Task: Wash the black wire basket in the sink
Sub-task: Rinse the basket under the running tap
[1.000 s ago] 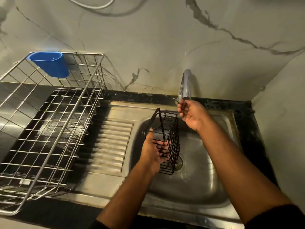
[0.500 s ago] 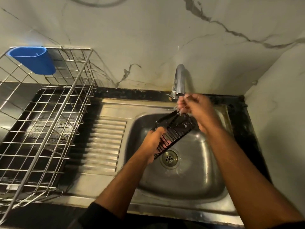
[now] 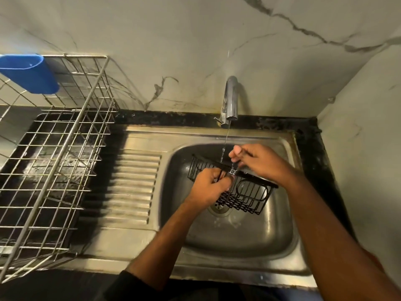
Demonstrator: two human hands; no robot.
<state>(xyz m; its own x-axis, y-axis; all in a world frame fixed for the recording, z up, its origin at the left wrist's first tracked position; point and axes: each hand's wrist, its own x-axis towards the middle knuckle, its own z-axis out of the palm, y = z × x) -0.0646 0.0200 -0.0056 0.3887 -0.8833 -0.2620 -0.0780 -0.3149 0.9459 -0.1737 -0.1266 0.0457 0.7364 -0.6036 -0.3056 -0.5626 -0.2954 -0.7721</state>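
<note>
A small black wire basket [image 3: 243, 192] is held over the bowl of a stainless-steel sink [image 3: 238, 235] at centre right of the frame, above the round drain [image 3: 219, 208]. The left hand [image 3: 208, 187] grips the basket's near side, fingers curled round the wires. The right hand [image 3: 258, 161] sits at its far rim with fingers bent; whether it pinches the wire cannot be told. A thin stream of water [image 3: 224, 146] falls from the curved chrome tap [image 3: 230, 98] onto the basket between the hands. At left stands a silver wire dish rack [image 3: 65, 148] with a blue plastic cup [image 3: 28, 72] hooked at its upper left corner.
</note>
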